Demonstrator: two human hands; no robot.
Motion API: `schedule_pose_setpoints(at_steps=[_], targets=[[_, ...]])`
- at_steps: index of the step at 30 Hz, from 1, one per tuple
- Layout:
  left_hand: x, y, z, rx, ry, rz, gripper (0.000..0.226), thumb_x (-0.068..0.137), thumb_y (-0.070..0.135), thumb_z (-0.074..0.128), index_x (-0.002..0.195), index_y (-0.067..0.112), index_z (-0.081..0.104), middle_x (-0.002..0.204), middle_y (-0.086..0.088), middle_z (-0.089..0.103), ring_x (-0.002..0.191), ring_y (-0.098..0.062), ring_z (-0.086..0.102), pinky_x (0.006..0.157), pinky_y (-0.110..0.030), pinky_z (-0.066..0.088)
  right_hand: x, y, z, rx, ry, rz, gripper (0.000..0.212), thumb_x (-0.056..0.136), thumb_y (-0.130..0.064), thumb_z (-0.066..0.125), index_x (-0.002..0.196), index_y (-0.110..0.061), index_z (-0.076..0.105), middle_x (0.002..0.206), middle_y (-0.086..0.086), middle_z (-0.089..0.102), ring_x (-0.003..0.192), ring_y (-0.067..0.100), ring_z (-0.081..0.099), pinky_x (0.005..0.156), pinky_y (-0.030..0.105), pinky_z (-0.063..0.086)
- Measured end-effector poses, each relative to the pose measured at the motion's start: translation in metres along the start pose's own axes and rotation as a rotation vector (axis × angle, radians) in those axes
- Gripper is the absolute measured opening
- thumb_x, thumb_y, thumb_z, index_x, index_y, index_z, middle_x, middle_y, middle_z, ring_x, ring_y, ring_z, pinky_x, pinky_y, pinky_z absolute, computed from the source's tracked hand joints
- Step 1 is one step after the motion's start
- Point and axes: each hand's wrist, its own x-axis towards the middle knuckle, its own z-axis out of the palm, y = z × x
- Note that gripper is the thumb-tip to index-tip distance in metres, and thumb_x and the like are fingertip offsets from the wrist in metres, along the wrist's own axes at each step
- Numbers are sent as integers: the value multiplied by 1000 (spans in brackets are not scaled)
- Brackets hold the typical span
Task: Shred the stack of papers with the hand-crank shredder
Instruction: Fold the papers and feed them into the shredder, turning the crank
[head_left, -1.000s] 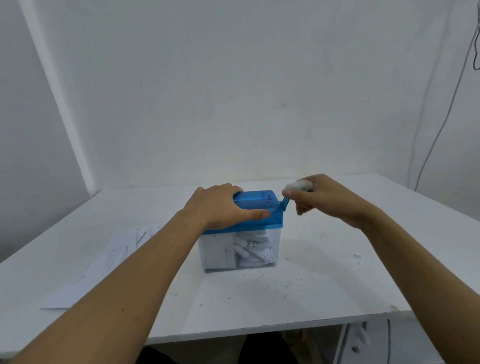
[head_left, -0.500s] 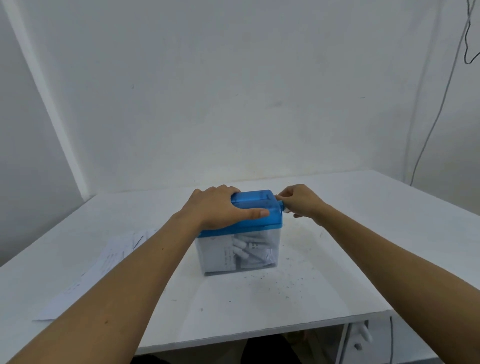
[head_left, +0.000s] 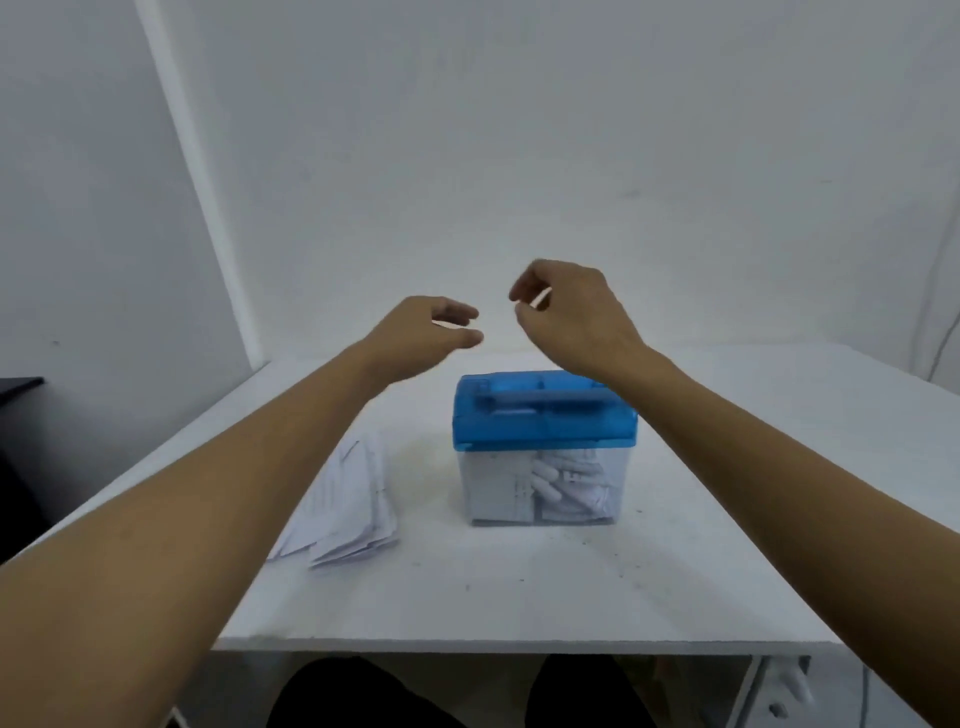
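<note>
The hand-crank shredder has a blue lid on a clear bin holding white paper shreds, and stands at the middle of the white table. A stack of white papers lies flat to its left. My left hand hovers in the air above and behind the shredder's left side, fingers loosely extended, holding nothing. My right hand hovers above the shredder's right side with fingers loosely curled, empty. My right forearm hides the shredder's right end, where the crank is.
The table's front edge runs across the lower frame. White walls stand close behind and to the left. A dark object sits at the far left. Small dark specks dot the tabletop in front of the shredder.
Both hands have let go of the shredder and risen into the air above it. The left hand left the lid, the right hand left the crank. The camera view has shifted.
</note>
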Motion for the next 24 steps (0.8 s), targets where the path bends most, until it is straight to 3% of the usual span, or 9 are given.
schedule_pose_setpoints(at_steps=[2, 6, 9, 13, 15, 16, 18, 21, 24], targets=[[-7, -18, -22, 63, 53, -35, 33, 94, 26, 69, 127, 23, 65, 121, 7, 63, 110, -12, 61, 75, -16, 42, 0, -26, 15, 22, -69, -39, 15, 88, -24, 56, 99, -29, 66, 99, -13, 65, 85, 8, 62, 76, 29, 52], [-26, -67, -50, 345, -20, -181, 38, 93, 28, 71, 128, 16, 64, 128, -3, 64, 109, -16, 57, 90, -27, 42, -8, -69, 56, 86, -214, -110, 13, 88, -23, 58, 98, -25, 66, 97, -7, 66, 84, 10, 61, 76, 30, 53], [-41, -110, -60, 586, -149, -410, 51, 93, 35, 70, 137, 13, 56, 138, -7, 57, 114, -22, 56, 90, -31, 48, -20, -92, 93, 83, -359, -131, 16, 88, -23, 57, 102, -23, 65, 101, -3, 64, 89, 14, 60, 80, 34, 55], [-63, -145, -68, 668, -212, -667, 59, 94, 35, 66, 144, 10, 45, 143, -10, 48, 115, -27, 55, 88, -39, 58, -35, -103, 136, 81, -572, -13, 26, 89, -18, 58, 112, -10, 66, 111, 8, 65, 90, 22, 64, 76, 33, 56], [-70, -157, -74, 675, -212, -707, 59, 94, 35, 66, 143, 9, 45, 144, -10, 47, 121, -30, 54, 92, -41, 57, -39, -100, 157, 62, -620, 53, 23, 88, -16, 59, 103, 0, 67, 104, 16, 67, 88, 30, 67, 76, 39, 58], [-75, -164, -76, 662, -213, -727, 59, 94, 35, 67, 142, 9, 45, 145, -10, 46, 121, -30, 54, 93, -41, 57, -42, -98, 169, 52, -641, 84, 19, 88, -18, 60, 90, 1, 65, 92, 16, 66, 77, 29, 65, 69, 38, 57], [-81, -174, -74, 610, -222, -764, 63, 91, 37, 70, 141, 8, 45, 145, -10, 46, 118, -30, 55, 92, -41, 58, -49, -91, 189, 12, -679, 145, 23, 89, -29, 64, 82, -8, 58, 84, 9, 59, 68, 22, 56, 60, 30, 45], [-87, -187, -64, 590, -219, -766, 77, 85, 51, 75, 142, 8, 45, 141, -10, 49, 110, -26, 55, 93, -36, 57, -61, -83, 216, -80, -721, 193, 58, 87, -57, 64, 123, -12, 58, 122, 6, 61, 107, 25, 60, 83, 33, 50], [-91, -195, -60, 616, -206, -716, 88, 79, 63, 74, 144, 11, 45, 143, -9, 48, 111, -24, 55, 93, -31, 54, -66, -85, 235, -194, -654, 199, 70, 84, -70, 58, 126, -15, 56, 128, 7, 60, 117, 27, 55, 95, 38, 48]])
